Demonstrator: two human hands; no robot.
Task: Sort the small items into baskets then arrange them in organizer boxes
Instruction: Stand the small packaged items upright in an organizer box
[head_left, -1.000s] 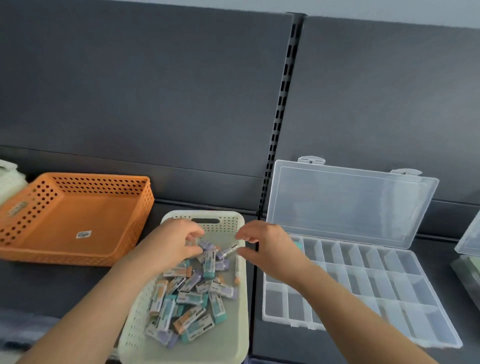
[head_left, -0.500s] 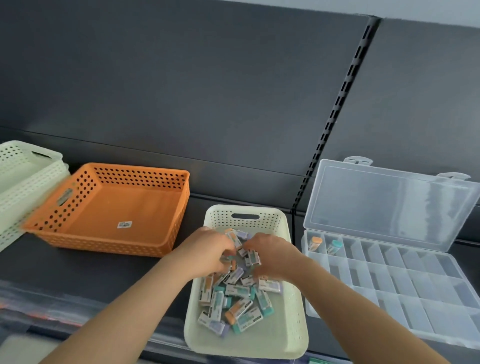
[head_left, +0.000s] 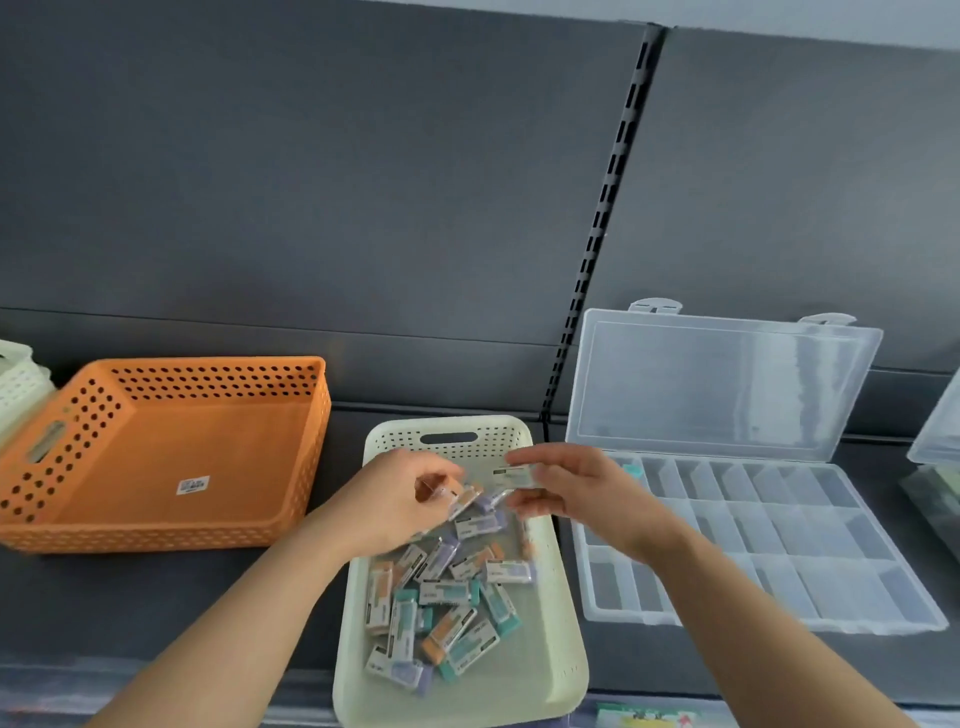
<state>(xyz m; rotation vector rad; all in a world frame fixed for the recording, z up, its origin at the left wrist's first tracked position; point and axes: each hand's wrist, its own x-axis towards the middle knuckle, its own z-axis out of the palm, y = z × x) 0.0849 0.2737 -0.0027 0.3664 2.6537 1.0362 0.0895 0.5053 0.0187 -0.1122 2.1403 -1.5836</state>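
Dark shelf, grey back wall; left hand and right hand each pinch a small item

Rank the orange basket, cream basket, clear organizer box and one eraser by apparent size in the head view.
Largest: clear organizer box.
Then orange basket and cream basket: look alike; cream sits nearer, unranked.
Smallest: eraser.

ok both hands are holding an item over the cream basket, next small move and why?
Probably swing the right hand right and drop its pinched item into a back-row compartment of the organizer box: the lid is open, those compartments sit just beside the hand, and most look empty. The left hand, holding an orange-ended item, can follow.
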